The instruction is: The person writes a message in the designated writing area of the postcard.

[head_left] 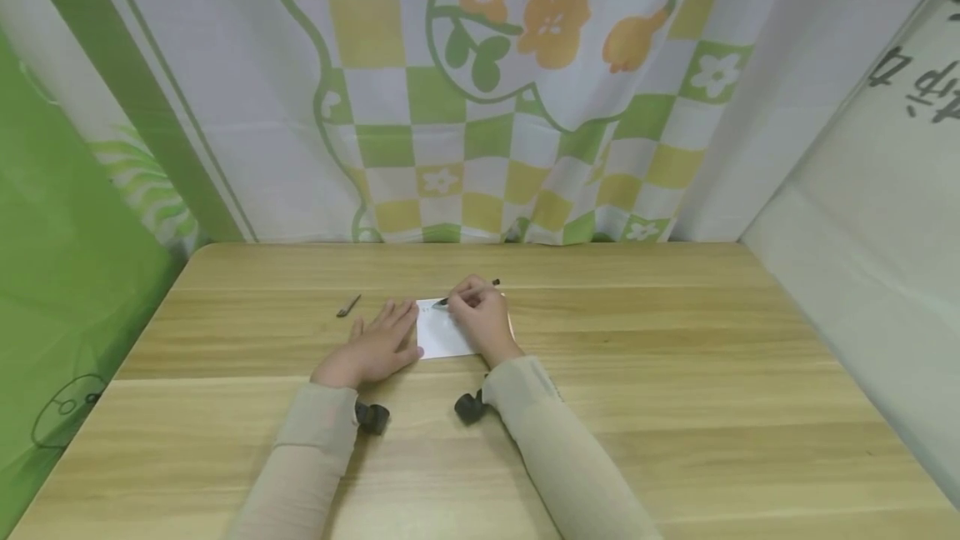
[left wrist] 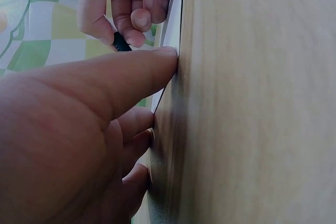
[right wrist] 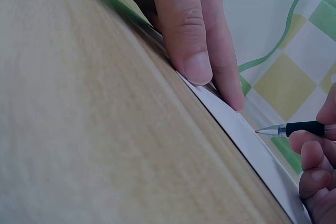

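Observation:
A white sheet of paper (head_left: 444,336) lies on the wooden table, with small faint marks near its upper left corner. My right hand (head_left: 482,315) pinches a pen (right wrist: 304,128) with a dark grip and clear tip, its point right at the paper in the right wrist view. The side of that hand rests over the sheet's right part and hides it. My left hand (head_left: 381,344) lies with fingers spread at the paper's left edge, thumb and fingertips (left wrist: 167,53) pressing there. A pen cap (head_left: 348,306) lies on the table beyond the left hand.
The wooden table (head_left: 675,407) reaches a patterned curtain (head_left: 480,157) at the back. A green cloth (head_left: 67,273) hangs on the left, and a pale sheet with dark writing (head_left: 885,215) stands on the right. Black wrist devices (head_left: 470,407) sit under both sleeves.

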Motion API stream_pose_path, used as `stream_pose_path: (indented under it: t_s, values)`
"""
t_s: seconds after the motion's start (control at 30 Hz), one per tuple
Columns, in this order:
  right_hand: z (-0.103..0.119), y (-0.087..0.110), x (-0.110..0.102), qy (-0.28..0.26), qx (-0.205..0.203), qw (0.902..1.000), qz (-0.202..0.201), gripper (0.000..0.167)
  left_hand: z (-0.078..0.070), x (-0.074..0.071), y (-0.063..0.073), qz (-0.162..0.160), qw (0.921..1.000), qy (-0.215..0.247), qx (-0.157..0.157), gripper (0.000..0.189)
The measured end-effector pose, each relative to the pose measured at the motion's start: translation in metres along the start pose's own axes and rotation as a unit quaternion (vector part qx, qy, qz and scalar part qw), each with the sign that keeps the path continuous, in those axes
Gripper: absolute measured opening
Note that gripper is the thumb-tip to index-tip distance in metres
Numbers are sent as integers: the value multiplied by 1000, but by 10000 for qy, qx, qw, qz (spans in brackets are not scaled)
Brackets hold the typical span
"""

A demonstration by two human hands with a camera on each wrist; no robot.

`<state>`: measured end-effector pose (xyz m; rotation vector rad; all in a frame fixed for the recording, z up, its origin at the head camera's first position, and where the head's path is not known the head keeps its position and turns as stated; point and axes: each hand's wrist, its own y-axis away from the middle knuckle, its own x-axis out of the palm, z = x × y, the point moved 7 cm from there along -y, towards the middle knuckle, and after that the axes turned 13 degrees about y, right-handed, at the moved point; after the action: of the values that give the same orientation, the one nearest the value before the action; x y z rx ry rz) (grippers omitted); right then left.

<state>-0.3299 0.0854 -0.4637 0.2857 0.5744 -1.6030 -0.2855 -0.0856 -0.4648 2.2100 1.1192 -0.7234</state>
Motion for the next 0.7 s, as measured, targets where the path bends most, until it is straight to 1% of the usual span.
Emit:
stream_pose_path:
  t_s: [0.17, 0.27, 0.4, 0.5, 0.7]
  values:
    - [-1, 0, 1, 111, 31, 9999, 64, 9, -2, -1, 3, 27, 10000, -15, -29, 76]
    - [-1, 0, 1, 124, 28, 9999, 76, 9, -7, -1, 4, 68, 9999, -42, -71, 75]
    - [-1, 0, 1, 153, 14, 9999, 75, 9, -10, -3, 5, 37, 10000, 45, -56, 75]
    - [-1, -1, 0, 203, 42, 9998, 60, 8, -5, -1, 2, 4, 10000, -3, -73, 75]
    - [-1, 0, 1, 166, 79, 9998, 75, 8, 14, 5, -9, -33, 9998, -175, -71, 77]
